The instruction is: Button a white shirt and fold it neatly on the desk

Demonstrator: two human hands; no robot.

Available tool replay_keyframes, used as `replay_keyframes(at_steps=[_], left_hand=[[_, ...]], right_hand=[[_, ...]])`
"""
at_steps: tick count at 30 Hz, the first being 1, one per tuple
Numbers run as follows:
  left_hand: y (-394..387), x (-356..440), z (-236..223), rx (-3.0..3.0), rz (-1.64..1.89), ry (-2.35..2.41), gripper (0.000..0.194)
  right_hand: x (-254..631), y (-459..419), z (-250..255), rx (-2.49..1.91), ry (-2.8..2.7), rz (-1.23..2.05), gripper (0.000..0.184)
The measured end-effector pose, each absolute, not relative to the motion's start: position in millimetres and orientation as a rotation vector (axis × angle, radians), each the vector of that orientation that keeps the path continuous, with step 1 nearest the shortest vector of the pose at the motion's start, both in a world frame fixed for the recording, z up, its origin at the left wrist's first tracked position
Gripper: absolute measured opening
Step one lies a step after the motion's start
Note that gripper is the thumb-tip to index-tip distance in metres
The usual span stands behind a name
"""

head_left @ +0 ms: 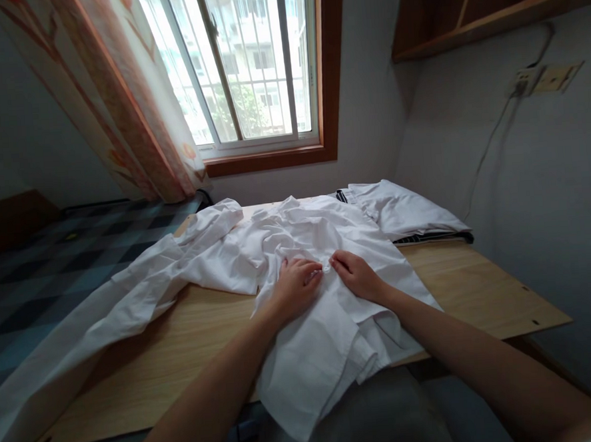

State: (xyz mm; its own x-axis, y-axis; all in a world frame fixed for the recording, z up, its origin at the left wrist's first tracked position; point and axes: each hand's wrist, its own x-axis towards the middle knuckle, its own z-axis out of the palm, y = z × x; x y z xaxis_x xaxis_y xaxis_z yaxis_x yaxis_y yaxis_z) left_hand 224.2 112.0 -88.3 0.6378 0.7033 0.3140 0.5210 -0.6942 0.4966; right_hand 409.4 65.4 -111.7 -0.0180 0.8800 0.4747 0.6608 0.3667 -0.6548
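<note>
A white long-sleeved shirt (326,326) lies spread and wrinkled on a wooden board (222,325), its lower hem hanging over the near edge. One sleeve (144,283) stretches out to the left and drops past the board. At the middle of the shirt front, my left hand (299,284) is closed with its fingers pinching the fabric. Close by on the right, my right hand (356,274) pinches the same strip of cloth between thumb and fingers. A small gap separates the two hands. Whether a button sits between the fingertips is too small to tell.
A folded white garment with black-striped edging (410,211) rests at the board's back right. To the left is a bed with a checked cover (77,248). Behind are a window (250,64) and a curtain (117,92). A cord (489,149) hangs from a wall socket.
</note>
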Motion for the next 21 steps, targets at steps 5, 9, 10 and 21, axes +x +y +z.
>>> replay_keyframes(at_steps=[5,9,10,21], left_hand=[[116.6,221.4,-99.6,2.346,0.761,0.849,0.025],[118.8,221.8,-98.8,2.177,0.797,0.812,0.027],[118.6,221.8,-98.5,2.156,0.802,0.810,0.028],[105.1,223.0,-83.1,2.447,0.794,1.055,0.024]], right_hand=[[409.7,60.7,-111.2,-1.350,-1.745,0.354,0.024],[406.9,58.8,-108.4,-1.345,-1.775,0.344,0.024],[406.4,58.5,-108.3,-1.346,-1.786,0.335,0.024],[400.7,57.3,-109.5,-1.487,-1.773,0.107,0.025]])
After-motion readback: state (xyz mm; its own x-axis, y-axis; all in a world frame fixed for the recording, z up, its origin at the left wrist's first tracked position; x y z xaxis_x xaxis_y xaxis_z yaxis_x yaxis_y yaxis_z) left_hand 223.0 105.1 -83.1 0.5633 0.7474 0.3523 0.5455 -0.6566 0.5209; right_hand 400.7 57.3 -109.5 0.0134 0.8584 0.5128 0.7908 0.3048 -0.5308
